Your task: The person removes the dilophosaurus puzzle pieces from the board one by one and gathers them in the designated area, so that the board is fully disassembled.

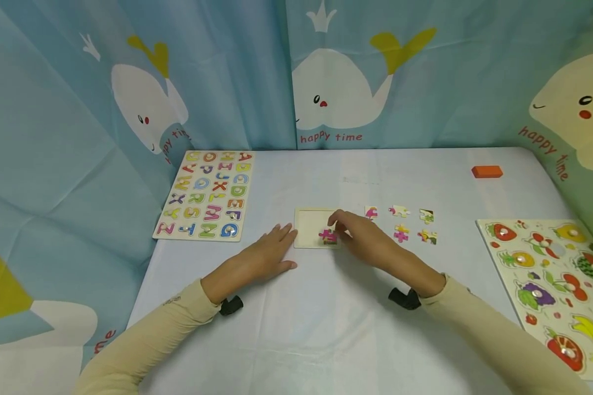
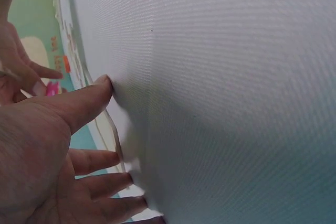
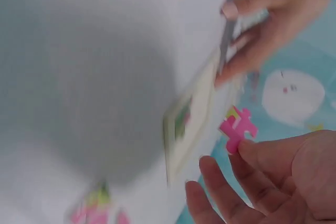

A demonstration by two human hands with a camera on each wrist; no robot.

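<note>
A pink jigsaw piece (image 3: 239, 127) with a yellow patch is pinched between the thumb and forefinger of my right hand (image 1: 363, 236), raised over the puzzle tray (image 1: 306, 225). That shallow cream tray lies flat on the table. In its near right corner sits another jigsaw piece (image 3: 181, 123), green and pink, partly hidden in the head view. My left hand (image 1: 267, 255) lies with fingers extended, fingertips right at the tray's left edge, its thumb (image 2: 94, 93) spread toward the table. Several loose jigsaw pieces (image 1: 401, 234) are laid out to the right of the tray.
An alphabet board (image 1: 205, 197) lies at the back left of the white table (image 1: 306, 329). On the right are a fruit board (image 1: 519, 258) and, farther back, an orange block (image 1: 487, 171). A whale-print curtain (image 1: 257, 71) hangs behind the table.
</note>
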